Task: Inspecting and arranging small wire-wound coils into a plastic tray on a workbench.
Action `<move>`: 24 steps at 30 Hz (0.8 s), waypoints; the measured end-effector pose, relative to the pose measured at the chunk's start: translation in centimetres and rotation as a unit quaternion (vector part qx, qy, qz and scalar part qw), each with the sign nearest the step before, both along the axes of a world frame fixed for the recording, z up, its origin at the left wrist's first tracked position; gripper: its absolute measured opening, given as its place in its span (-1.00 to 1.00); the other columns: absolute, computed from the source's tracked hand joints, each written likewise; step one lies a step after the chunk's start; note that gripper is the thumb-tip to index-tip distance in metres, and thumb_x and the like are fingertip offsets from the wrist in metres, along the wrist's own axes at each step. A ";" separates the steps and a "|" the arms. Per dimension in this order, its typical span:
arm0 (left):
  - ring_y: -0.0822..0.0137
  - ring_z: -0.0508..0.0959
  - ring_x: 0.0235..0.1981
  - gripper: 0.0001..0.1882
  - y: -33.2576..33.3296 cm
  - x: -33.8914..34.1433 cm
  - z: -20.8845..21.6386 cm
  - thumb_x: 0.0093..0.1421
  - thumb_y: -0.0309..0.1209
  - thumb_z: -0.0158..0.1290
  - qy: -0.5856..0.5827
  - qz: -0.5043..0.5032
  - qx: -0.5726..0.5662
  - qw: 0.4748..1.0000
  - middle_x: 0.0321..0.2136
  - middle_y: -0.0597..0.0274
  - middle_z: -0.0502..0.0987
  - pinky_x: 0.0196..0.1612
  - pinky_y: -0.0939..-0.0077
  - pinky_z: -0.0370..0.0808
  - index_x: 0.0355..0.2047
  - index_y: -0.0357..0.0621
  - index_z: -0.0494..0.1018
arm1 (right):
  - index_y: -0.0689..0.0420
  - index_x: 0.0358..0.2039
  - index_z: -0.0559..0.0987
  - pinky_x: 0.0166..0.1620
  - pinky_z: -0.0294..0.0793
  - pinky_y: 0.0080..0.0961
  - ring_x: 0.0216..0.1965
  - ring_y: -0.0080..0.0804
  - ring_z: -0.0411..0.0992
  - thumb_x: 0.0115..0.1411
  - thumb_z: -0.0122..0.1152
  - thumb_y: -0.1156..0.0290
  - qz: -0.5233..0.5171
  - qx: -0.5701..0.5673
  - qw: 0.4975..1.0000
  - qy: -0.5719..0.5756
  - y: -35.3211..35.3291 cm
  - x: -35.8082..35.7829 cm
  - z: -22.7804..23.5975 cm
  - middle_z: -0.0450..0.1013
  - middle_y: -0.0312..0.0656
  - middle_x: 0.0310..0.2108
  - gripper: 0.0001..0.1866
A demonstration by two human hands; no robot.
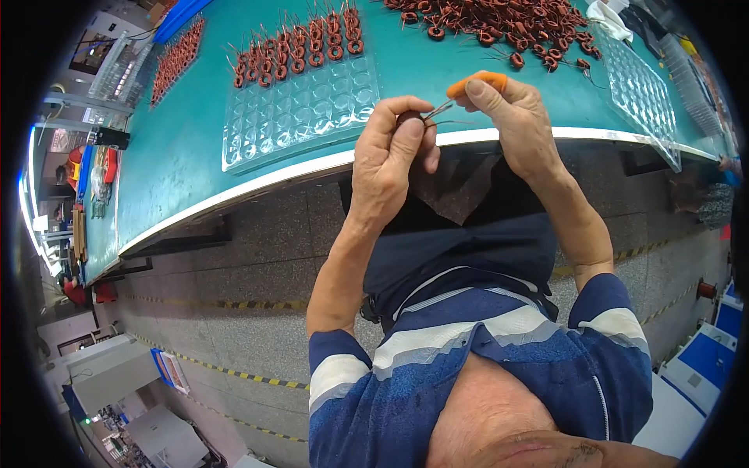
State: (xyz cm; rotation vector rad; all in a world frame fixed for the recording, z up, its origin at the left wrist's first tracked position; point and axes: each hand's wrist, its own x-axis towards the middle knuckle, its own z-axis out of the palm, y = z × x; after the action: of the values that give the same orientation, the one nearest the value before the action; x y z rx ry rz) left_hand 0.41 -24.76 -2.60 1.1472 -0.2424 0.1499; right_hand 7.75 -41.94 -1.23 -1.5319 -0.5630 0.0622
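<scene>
My left hand (390, 148) is closed around a small brown wire-wound ring coil (409, 118), holding it above the table's front edge. Thin wire leads stick out of the coil to the right. In my right hand (511, 117) is a small hand tool with an orange handle (489, 79). Its thin metal tip points left, at the leads close to my left fingertips; its exact kind is hard to make out. Just left of my hands lies a clear plastic tray (289, 121) with round pockets. Several rows of coils (300, 51) stand in its far part, leads upward.
A large heap of loose coils (499, 27) covers the green table (179, 168) at the back right. Another filled coil tray (178, 58) lies far left. To the right, an empty clear tray (641, 97) overhangs the front edge. A white cloth (610, 19) lies behind it.
</scene>
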 end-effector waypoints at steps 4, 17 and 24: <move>0.51 0.42 -0.48 -0.73 0.6 0.0 0.0 0.34 -0.46 -0.09 -0.016 0.003 0.082 0.996 -0.46 0.26 0.39 -0.38 0.66 0.41 0.02 -0.26 0.27 | 0.23 -0.14 0.58 -0.15 0.44 -0.62 -0.30 -0.57 0.45 0.30 0.10 0.19 0.015 0.031 0.999 0.030 -0.8 0.0 -1.2 0.54 -0.23 -0.33 -0.65; 0.53 0.44 -0.58 -0.78 0.0 -0.3 -0.4 0.27 -0.54 -0.04 -0.024 0.104 0.221 0.969 -0.56 0.29 0.43 -0.48 0.64 0.38 -0.07 -0.27 0.36 | 0.30 -0.33 0.61 -0.42 0.42 -0.70 -0.50 -0.59 0.45 0.30 0.10 0.28 -0.046 0.034 0.998 0.034 0.3 -3.1 -0.7 0.52 -0.25 -0.51 -0.70; 0.46 0.44 -0.53 -0.71 0.4 -0.9 -1.0 0.31 -0.49 -0.05 -0.006 0.048 0.181 0.982 -0.47 0.23 0.41 -0.42 0.64 0.40 0.00 -0.33 0.28 | 0.26 -0.27 0.59 -0.49 0.35 -0.74 -0.54 -0.65 0.40 0.25 0.17 0.23 0.026 0.112 0.983 0.144 0.7 -1.1 -1.3 0.46 -0.31 -0.58 -0.70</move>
State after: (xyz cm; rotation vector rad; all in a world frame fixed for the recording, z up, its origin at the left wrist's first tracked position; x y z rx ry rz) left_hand -0.51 -24.39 -3.64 1.5209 -0.2313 0.2040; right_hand 6.63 -41.25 -2.57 -1.2609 -0.3653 0.2480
